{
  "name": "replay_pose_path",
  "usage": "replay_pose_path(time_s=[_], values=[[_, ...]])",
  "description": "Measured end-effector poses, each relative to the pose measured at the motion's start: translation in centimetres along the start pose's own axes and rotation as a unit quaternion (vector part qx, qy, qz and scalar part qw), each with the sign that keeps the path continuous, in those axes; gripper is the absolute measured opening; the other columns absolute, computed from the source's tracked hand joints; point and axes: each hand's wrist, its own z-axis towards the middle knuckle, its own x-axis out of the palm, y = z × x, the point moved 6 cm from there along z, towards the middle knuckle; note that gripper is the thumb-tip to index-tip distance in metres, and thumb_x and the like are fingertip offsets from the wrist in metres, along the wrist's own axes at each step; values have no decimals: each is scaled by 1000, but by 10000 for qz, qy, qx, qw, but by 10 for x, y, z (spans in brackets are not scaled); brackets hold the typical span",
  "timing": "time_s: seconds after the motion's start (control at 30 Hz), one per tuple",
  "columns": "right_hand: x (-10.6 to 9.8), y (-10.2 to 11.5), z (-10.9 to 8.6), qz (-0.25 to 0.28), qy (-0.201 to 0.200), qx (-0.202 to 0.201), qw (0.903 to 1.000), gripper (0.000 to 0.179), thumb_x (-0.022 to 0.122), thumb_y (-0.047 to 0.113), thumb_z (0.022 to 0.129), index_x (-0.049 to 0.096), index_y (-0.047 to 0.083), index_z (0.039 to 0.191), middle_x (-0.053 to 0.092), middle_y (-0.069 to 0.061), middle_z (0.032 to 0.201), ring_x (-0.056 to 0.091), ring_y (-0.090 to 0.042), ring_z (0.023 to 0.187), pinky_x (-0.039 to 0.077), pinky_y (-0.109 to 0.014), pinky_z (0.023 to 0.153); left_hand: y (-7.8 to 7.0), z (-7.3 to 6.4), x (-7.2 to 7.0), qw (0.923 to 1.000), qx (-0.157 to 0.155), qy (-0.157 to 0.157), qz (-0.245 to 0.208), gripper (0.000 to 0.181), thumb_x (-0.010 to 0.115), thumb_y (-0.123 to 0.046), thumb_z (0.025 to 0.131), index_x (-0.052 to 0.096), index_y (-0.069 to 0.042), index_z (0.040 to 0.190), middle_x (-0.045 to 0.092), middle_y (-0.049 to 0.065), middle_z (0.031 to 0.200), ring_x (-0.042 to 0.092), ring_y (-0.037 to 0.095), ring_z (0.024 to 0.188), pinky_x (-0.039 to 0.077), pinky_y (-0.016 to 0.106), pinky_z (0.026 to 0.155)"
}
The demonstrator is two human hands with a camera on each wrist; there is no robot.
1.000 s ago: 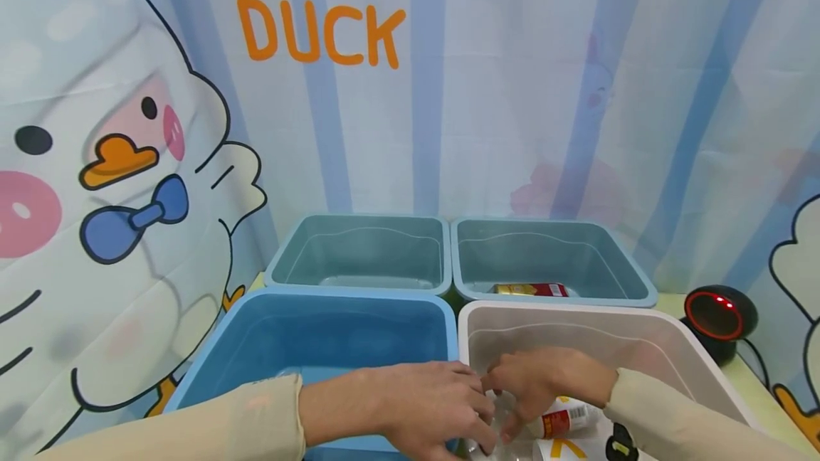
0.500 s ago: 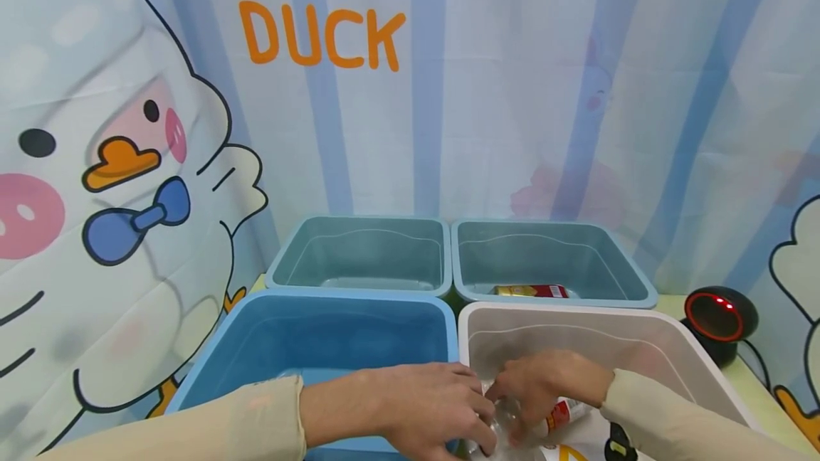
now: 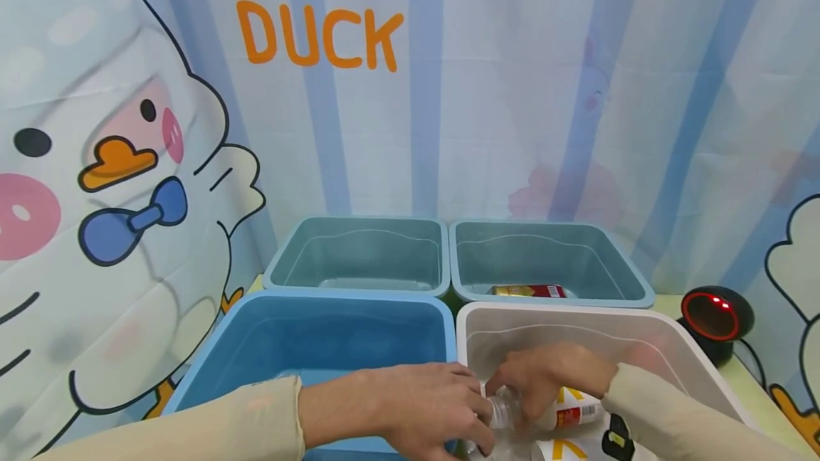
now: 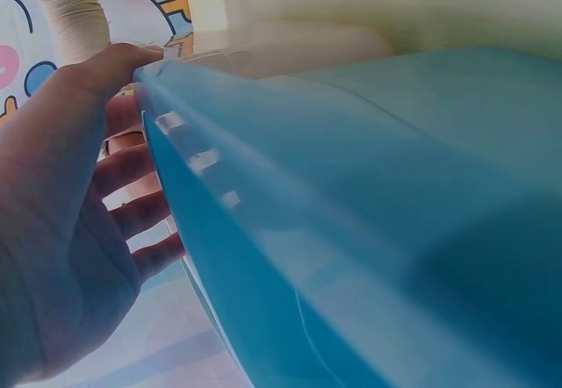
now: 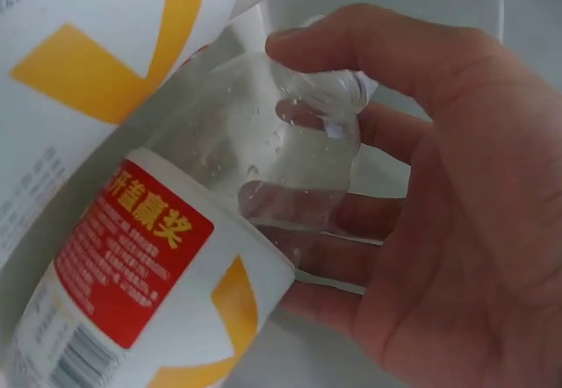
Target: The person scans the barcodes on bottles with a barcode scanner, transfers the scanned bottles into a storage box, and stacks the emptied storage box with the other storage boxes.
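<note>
My right hand [image 3: 551, 375] reaches down into the pale pinkish-white bin [image 3: 576, 313]. In the right wrist view its thumb and fingers are curled round the clear shoulder and neck of a plastic bottle [image 5: 167, 256], which has a white, red and yellow label. A second bottle [image 5: 97, 46] with a similar label lies alongside. My left hand [image 3: 435, 404] rests over the rims where the blue bin [image 3: 359, 294] meets the pale bin, its fingers relaxed. In the left wrist view the left thumb lies at the blue rim [image 4: 189, 76], with the fingers partly behind the wall.
Behind are two grey-green bins, the left one [image 3: 359, 219] and the right one [image 3: 525, 223]; a red and gold can [image 3: 528, 291] lies in the right one. A black device with a red glowing ring [image 3: 716, 315] stands at the right. A duck-print curtain [image 3: 500, 91] hangs behind.
My right hand has shifted slightly inside the pale bin, and the bottle moved with it, showing more of its clear neck and label. The left hand has barely moved.
</note>
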Motion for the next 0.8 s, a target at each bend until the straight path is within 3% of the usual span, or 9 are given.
replay_pose_path(time_s=[0.27, 0.53, 0.8], values=[[-12, 1, -3, -165, -197, -205, 9995, 53, 86, 40, 77, 70, 48, 126, 66, 24, 113, 59, -1, 93, 54, -44, 96, 1, -1, -1, 10000, 13, -20, -30, 38, 57, -52, 104, 70, -32, 134, 63, -18, 133, 53, -4, 122, 28, 24, 118], [-23, 6, -8, -566, -579, -333, 9962, 45, 86, 45, 76, 71, 51, 118, 59, 21, 100, 54, -5, 89, 51, -34, 78, 1, 1, 1, 9999, -32, 86, -121, 40, 58, -54, 103, 69, -33, 136, 62, -18, 135, 53, -4, 123, 28, 25, 118], [-36, 3, -17, -123, -677, -123, 9976, 46, 87, 40, 79, 68, 40, 121, 66, 22, 101, 63, -4, 82, 57, -32, 76, 2, 1, 0, 9999, -68, 106, -117, 40, 58, -54, 102, 68, -34, 136, 63, -17, 134, 54, -4, 122, 28, 26, 119]])
